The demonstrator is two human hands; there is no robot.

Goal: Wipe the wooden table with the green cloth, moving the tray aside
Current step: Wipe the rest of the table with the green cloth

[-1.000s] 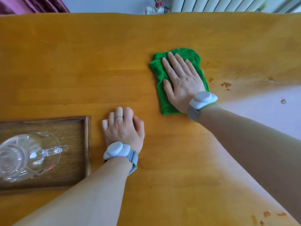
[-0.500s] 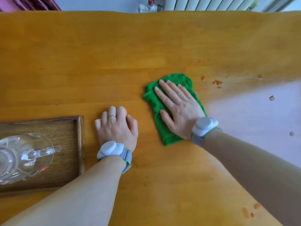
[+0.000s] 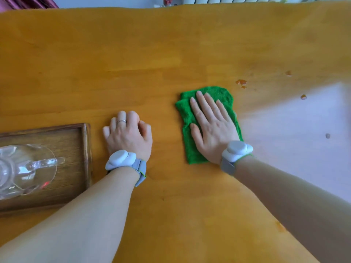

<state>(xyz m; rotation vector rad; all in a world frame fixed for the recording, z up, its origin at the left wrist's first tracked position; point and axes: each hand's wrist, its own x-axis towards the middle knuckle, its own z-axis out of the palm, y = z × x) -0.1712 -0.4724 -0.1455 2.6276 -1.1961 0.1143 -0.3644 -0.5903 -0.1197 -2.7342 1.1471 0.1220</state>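
A folded green cloth (image 3: pixel 218 93) lies on the orange wooden table (image 3: pixel 133 63), right of centre. My right hand (image 3: pixel 212 126) presses flat on it, fingers spread and pointing away from me. My left hand (image 3: pixel 129 135) rests on the bare wood to the left of the cloth with its fingers curled and nothing in it. The dark wooden tray (image 3: pixel 86 154) sits at the near left, its right rim a short gap from my left hand.
A clear glass jug (image 3: pixel 22 168) lies on the tray. Small brown spots (image 3: pixel 241 82) dot the table beyond and right of the cloth, with more near the front right (image 3: pixel 280 225). Bright glare covers the table's right side. A radiator stands past the far edge.
My right hand has drawn the cloth toward me, from well beyond my left hand to level with it. My left hand and the tray have stayed put.
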